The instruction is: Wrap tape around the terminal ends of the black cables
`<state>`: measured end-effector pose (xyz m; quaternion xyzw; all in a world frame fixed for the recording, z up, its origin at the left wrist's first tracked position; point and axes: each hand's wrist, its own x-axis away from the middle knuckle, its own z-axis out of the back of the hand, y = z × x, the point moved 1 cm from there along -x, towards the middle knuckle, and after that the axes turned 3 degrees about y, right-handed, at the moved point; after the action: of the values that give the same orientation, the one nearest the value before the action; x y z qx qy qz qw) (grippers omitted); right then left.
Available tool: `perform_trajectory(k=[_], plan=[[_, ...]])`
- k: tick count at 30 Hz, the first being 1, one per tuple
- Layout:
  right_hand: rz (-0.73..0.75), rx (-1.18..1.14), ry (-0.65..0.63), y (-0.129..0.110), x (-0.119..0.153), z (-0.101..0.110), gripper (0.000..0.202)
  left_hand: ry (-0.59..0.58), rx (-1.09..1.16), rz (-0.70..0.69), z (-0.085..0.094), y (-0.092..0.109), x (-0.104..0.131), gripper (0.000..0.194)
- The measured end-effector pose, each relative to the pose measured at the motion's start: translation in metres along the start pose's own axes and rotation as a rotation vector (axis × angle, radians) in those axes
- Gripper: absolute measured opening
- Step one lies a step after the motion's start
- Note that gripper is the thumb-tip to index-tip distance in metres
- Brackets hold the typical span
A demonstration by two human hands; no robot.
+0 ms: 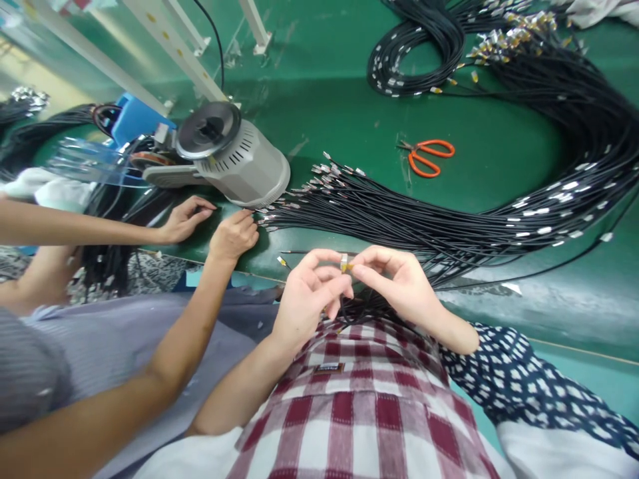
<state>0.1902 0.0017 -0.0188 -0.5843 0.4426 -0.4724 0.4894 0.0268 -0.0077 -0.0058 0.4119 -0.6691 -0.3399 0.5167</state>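
Right, both hands are up close to the body at the near edge of the green tabletop [324, 113], fingertips nearly meeting around a tiny silver-and-yellow connector [344, 262]. The left hand [299, 299] has it pinched at the fingertips, lower fingers curled; the right hand [407, 286] closes thumb and forefinger on a small yellow piece [351, 265] right beside it. Whether the two are joined, I can't tell; the fingers crowd them.

It looks next to weightless, hard-shelled and easy to fumble, so the flat sides of the metal shell seem the best hold, with a light pinch. The yellow piece looks thin and likelier to bend. Dark cable [343, 307] hangs just below the left hand, probably springy enough to tug.

Out ahead of the hands runs a thick sheaf of black cables [424, 219], sweeping away past the right, and beyond it lie orange-handled snips [430, 157]. Over on the left, a co-worker's hands [233, 234] are at the sheaf's tips, just beside a grey machine [249, 163].
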Motion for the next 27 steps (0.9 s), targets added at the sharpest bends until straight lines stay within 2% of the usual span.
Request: perform_trajectory(k=[6,12,17,21,25,27], plan=[[0.000,-0.007,0.006,0.000,-0.002,-0.002,0.015,-0.018,0.030,0.134,0.003,-0.001,0.000,0.031],[-0.079,-0.212,-0.019,0.003,-0.002,-0.004,0.018,-0.040,0.053,0.110,0.004,-0.006,0.002,0.026],[-0.099,-0.310,-0.124,0.008,-0.010,-0.003,0.019,-0.098,0.078,0.122,0.005,-0.011,0.002,0.026],[-0.011,-0.305,-0.168,0.011,-0.013,-0.006,0.019,-0.142,0.102,0.119,0.004,-0.014,0.003,0.025],[0.270,0.020,0.035,0.002,-0.008,-0.010,0.013,-0.009,0.016,0.027,0.004,-0.015,0.004,0.026],[0.338,0.109,0.093,-0.002,-0.006,-0.009,0.010,0.062,-0.026,-0.029,0.005,-0.014,0.004,0.025]])
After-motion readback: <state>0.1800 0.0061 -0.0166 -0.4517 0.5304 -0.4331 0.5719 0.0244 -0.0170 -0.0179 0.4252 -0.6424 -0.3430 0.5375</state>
